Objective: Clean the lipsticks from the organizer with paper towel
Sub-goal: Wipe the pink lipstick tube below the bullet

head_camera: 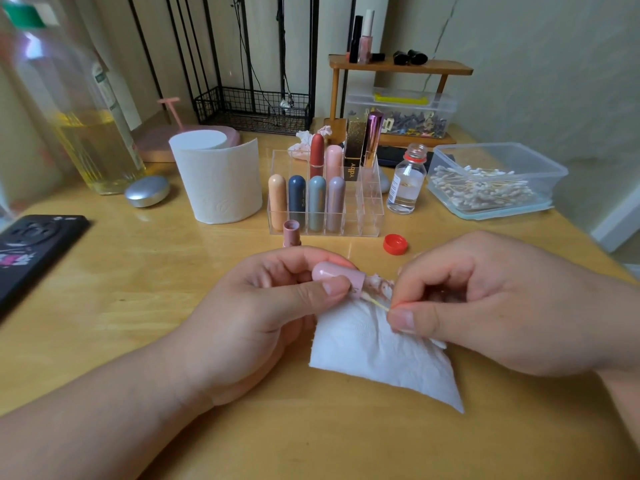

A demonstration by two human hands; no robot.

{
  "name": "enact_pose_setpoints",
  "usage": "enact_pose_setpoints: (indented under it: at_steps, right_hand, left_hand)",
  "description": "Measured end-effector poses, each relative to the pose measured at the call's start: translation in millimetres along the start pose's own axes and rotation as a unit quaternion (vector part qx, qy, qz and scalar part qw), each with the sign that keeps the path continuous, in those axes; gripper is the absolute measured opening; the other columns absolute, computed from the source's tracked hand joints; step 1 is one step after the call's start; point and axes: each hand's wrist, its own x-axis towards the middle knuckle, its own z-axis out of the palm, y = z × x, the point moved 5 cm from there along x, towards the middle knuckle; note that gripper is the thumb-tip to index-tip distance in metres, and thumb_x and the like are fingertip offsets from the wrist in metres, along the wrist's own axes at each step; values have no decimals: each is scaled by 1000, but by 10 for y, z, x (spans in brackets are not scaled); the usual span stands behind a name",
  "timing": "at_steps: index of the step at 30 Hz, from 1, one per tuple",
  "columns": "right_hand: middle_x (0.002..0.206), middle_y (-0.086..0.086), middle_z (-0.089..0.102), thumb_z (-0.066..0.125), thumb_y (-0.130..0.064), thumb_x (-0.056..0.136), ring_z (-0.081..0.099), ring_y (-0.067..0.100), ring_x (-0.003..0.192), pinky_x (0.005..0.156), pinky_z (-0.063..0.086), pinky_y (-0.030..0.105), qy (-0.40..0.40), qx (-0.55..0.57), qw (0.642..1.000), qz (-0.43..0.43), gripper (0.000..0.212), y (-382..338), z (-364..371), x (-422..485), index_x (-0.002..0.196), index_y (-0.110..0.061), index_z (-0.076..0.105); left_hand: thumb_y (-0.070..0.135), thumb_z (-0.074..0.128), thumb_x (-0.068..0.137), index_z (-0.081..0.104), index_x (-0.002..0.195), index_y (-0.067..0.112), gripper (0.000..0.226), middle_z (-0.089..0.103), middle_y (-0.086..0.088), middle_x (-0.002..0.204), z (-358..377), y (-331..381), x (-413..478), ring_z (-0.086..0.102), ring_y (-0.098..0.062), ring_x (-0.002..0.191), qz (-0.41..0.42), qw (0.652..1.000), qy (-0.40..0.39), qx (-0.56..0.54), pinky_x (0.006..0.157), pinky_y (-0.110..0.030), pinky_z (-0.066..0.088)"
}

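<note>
Your left hand [277,306] grips the pink lipstick [337,273]; your right hand [485,303] pinches a cotton swab [375,303] over the paper towel [381,355] near the counter's [138,289] front edge.

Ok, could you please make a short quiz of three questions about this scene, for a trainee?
1. True or false: the red cap lies on the table, off the small bottle.
2. The left hand holds a pink lipstick. Which thin tool does the right hand pinch? A) a cotton swab B) a brush C) a pencil
3. How many lipsticks stand in the front row of the organizer? ____
Key: 1 true; 2 A; 3 four.
</note>
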Motion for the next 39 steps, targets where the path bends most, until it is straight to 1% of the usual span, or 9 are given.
enact_pose_setpoints:
  at_steps: [2,6,9,13,16,20,27,34,39]
  right_hand:
    - [68,8,67,74,-33,84,58,24,61,57,48,36,19,1,1000,-9,16,13,-104,1,75,-21,74]
    - [56,1,65,76,-24,77,50,1,47,48,39,12,85,14,995,51,13,222,-376,20,68,-14,74]
    - [56,2,67,77,-25,82,48,6,45,46,41,20,170,-96,970,146,20,585,-435,125,65,-17,72]
    - [58,-1,67,78,-31,82,55,13,51,56,49,30,191,-141,946,222,24,873,-343,253,65,-17,69]
    - [56,-3,64,78,-33,81,56,13,52,52,46,28,202,-152,940,229,25,896,-335,303,66,-17,67]
    - [56,-4,61,79,-36,80,51,11,50,50,37,23,215,-154,933,243,27,895,-339,314,66,-16,67]
    - [61,-3,69,82,-44,74,58,12,53,53,44,27,224,-142,931,251,30,912,-379,299,66,-18,68]
    - [61,-4,68,83,-44,73,54,9,51,53,40,24,225,-125,934,246,31,913,-383,287,66,-17,68]
    - [47,-7,59,82,-47,73,43,6,40,46,36,22,259,-122,934,212,35,830,-436,256,69,-15,67]
  left_hand:
    - [4,66,80,72,99,-1,21,67,-29,101,4,-2,-4,65,-35,93,-2,1000,-4,2,84,-39,54]
    - [11,71,74,72,96,0,25,67,-21,95,13,-16,-12,64,-29,86,-16,1000,-22,2,78,-32,55]
    - [12,73,71,73,95,1,27,66,-25,100,31,-32,-18,64,-31,90,-28,999,-30,10,82,-34,54]
    - [12,72,72,73,95,1,26,68,-23,95,54,-44,-26,65,-31,88,-41,998,-45,28,82,-36,53]
    - [14,73,72,72,96,0,27,68,-24,97,52,-47,-19,62,-33,91,-40,998,-41,39,85,-40,49]
    - [12,73,72,72,96,0,27,68,-23,96,53,-49,-17,65,-31,90,-42,998,-46,29,83,-36,53]
    - [7,70,74,72,95,0,23,69,-21,94,57,-29,-20,67,-30,88,-35,997,-59,-17,80,-35,55]
    - [7,68,74,72,97,-1,24,68,-21,95,75,-46,-33,65,-31,90,-38,995,-88,-12,83,-34,54]
    - [8,70,73,73,96,2,24,68,-19,95,65,-30,-27,64,-28,89,-19,996,-83,-11,82,-33,52]
